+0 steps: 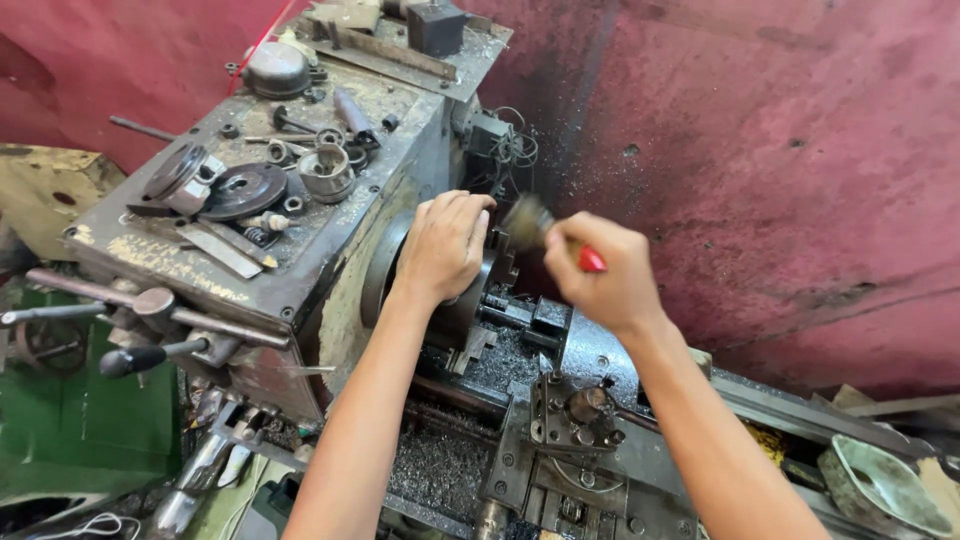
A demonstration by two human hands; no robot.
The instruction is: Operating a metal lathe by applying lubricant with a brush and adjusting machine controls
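My left hand [443, 243] rests on the round chuck [385, 262] of an old grey lathe, fingers curled over its top edge. My right hand [603, 272] is closed around the red handle of a small brush [530, 222], whose blurred bristles point toward the chuck, just right of my left fingers. Below both hands sit the tool post [585, 408] and carriage, dusted with dark metal chips.
The headstock top [255, 190] carries loose gears, rings, a round cap and flat bars. Levers [150, 355] stick out at the left. A stained red wall [760, 170] stands behind. A metal bowl [880, 485] lies at the lower right beside the bed.
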